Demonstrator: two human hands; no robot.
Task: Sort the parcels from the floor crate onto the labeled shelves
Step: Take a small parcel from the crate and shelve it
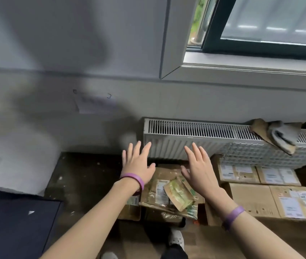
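In the head view, a white radiator [204, 135] under the window [260, 25] serves as the landmark. The left hand [139, 165] and right hand [198, 169] hover just in front of its left half, both flat with fingers spread and holding nothing, each wrist wearing a purple band. Below the radiator, on the floor between the two hands, lies a taped parcel [167, 171] of crumpled cardboard, and a small packet [178, 193] wrapped in greenish tape rests tilted on top of it. Further along the radiator's foot to the right stand labelled cartons [251, 199], stacked close together. A grey cloth [277, 135] is draped over the radiator's right end. No crate wall and no shelves can be made out here. The step in hand looks like reaching down for the next parcel; to do it well, the person would probably lift the loose packet first or steady it, since it could slide off, then grip the taped parcel by opposite sides and turn a label upward so the shelf can be matched.
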